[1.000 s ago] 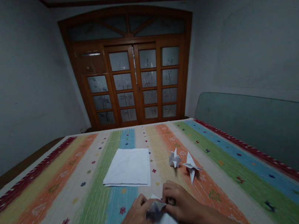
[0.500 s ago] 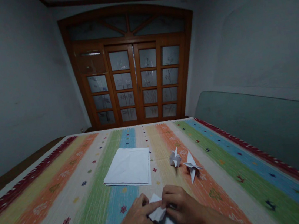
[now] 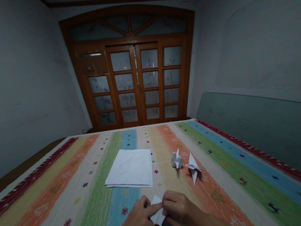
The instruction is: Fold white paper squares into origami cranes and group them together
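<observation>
Between my hands, near the bottom of the view, is a partly folded sheet of white paper (image 3: 158, 217) with a pointed top. My left hand (image 3: 142, 218) grips it from the left, its index finger lying across the upper flap. From the right, my right hand (image 3: 179, 212) pinches the flap's edge with bent fingers. The fingers hide part of the lower folds. Beyond my right hand stand two folded white paper figures, a smaller origami piece (image 3: 176, 159) and a pointed, star-like origami piece (image 3: 194, 168).
A stack of white paper sheets (image 3: 130, 168) lies ahead and to the left on a striped, patterned tablecloth (image 3: 85, 209). Along the right side runs a grey-green panel (image 3: 260, 126). Wooden doors with glass panes (image 3: 137, 81) stand behind the table.
My right hand's fingers have shifted lower and curled in over the paper. The flap looks narrower and less of the lower paper shows.
</observation>
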A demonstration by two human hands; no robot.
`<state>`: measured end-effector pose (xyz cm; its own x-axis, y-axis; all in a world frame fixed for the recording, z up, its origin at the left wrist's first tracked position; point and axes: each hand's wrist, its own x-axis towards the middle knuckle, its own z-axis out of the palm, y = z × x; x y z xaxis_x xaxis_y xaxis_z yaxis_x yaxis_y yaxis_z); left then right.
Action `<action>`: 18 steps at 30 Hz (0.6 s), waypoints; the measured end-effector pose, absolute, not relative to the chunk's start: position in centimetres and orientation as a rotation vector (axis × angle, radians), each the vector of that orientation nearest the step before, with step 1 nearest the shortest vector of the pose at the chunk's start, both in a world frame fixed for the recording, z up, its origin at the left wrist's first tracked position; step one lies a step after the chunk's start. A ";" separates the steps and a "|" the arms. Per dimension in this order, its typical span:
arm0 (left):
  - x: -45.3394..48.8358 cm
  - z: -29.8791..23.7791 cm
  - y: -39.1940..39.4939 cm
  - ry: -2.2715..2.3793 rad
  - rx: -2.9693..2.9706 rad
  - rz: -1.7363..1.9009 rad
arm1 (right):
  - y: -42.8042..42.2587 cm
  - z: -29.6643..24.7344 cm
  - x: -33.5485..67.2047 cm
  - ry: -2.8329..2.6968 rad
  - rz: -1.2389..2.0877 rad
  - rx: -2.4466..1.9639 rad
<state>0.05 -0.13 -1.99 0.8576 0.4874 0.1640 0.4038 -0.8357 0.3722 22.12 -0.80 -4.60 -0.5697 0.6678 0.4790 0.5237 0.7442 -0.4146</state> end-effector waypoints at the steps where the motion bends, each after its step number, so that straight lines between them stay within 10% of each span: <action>1: 0.1 -1.9 -0.2 0.670 2.709 0.357 | -0.9 -4.6 22.1 -2.314 0.312 -0.884; 18: -1.9 -4.2 -0.4 0.543 2.741 0.689 | -1.4 -4.7 23.3 -2.478 0.523 -0.788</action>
<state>-1.90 -0.39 -4.20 0.8175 0.4155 0.3989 0.2909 -0.8956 0.3367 23.25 -1.36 -4.71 -0.7164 0.6153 0.3288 0.4300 0.7606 -0.4865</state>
